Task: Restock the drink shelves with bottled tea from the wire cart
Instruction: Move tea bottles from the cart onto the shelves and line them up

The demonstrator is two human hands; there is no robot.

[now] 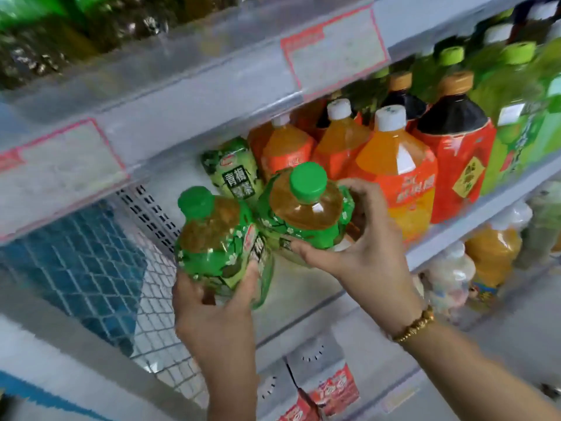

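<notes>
While both hands are up at the left end of the middle shelf (437, 241), each one has its own green-capped tea. The left hand (212, 302) is wrapped round the lower body of the left tea bottle (218, 238) with the thumb pressed on the label, so most of the bottle and its cap stick up above the grip. The right hand (358, 247) clamps the right tea bottle (306, 214) from the right side, thumb under the label and fingers curled over the shoulder. It sits a bit higher and further in, and the two bottles look to be touching at the shoulders.

Both bases are hidden by the hands, so I can't tell if either is actually resting on the shelf.

A third tea bottle (233, 168) stands just behind them, its cap cut off by the shelf lip above. Just beside the right hand are the orange drink bottles (397, 177). The price tags (334, 47) are too blurred to read. White wire mesh (158, 299) runs along the left, and it's hard to say what it belongs to.
</notes>
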